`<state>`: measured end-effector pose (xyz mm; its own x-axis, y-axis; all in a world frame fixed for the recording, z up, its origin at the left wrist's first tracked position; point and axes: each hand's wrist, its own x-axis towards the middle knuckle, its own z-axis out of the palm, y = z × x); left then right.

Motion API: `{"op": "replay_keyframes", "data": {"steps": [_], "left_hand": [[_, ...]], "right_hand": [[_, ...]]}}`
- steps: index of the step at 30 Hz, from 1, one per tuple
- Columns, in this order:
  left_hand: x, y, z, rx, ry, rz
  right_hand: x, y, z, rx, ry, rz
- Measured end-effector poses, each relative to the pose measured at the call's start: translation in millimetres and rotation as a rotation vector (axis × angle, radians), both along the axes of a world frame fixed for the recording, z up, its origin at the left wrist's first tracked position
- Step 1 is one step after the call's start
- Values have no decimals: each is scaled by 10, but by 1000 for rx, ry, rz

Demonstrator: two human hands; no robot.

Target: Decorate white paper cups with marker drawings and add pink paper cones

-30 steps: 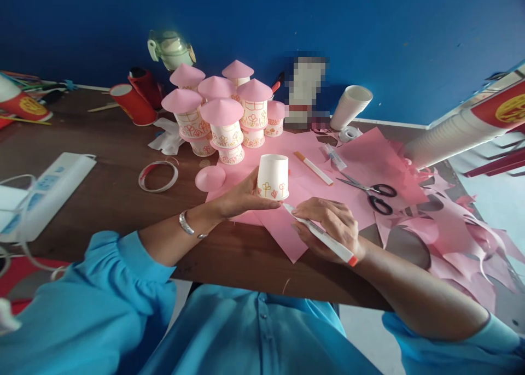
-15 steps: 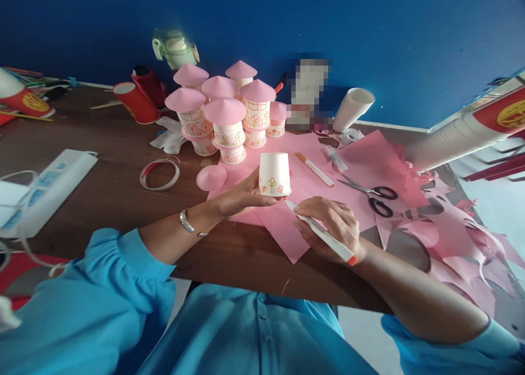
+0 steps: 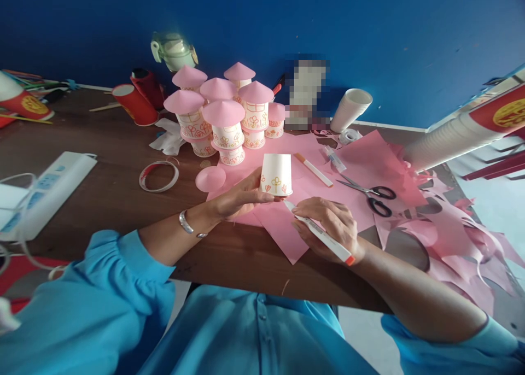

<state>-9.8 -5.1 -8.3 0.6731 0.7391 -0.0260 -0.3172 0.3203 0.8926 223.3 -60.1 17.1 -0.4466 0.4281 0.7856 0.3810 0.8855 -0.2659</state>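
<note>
My left hand (image 3: 241, 195) grips an upside-down white paper cup (image 3: 276, 170) by its lower left side. Orange flowers and a yellow one are drawn low on the cup. My right hand (image 3: 328, 224) is closed round a white marker (image 3: 326, 239) with an orange-red end, its tip pointing at the cup's lower rim; touching or not, I cannot tell. Behind stand several cup towers with pink cone roofs (image 3: 223, 113). A loose pink cone (image 3: 210, 179) lies left of the cup. Pink paper (image 3: 285, 233) is spread beneath my hands.
Scissors (image 3: 365, 190), another marker (image 3: 314, 170) and a glue tube (image 3: 335, 159) lie to the right, beside pink scraps (image 3: 455, 227). A tape roll (image 3: 158, 176) and a power strip (image 3: 57, 183) are at left. Stacked white cups (image 3: 351, 110) stand behind.
The cup has turned in my left hand, so the yellow flower now sits further right and more of the left orange flower shows. My right hand has barely moved.
</note>
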Motion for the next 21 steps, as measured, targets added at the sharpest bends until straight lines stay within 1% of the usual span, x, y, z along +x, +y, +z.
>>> {"op": "replay_keyframes", "data": {"steps": [3,9,14,21], "left_hand": [[2,-5,1,5,32,8],[11,-11,64,68,91,27],[16,-5,65,96,145,39],[30,-15,97,93,147,48]], "right_hand": [[-2,0,-11,0,0,-2],[4,1,1,15,-18,-19],[10,2,7,3,-24,-20],[3,-4,-20,-21,-16,-37]]}}
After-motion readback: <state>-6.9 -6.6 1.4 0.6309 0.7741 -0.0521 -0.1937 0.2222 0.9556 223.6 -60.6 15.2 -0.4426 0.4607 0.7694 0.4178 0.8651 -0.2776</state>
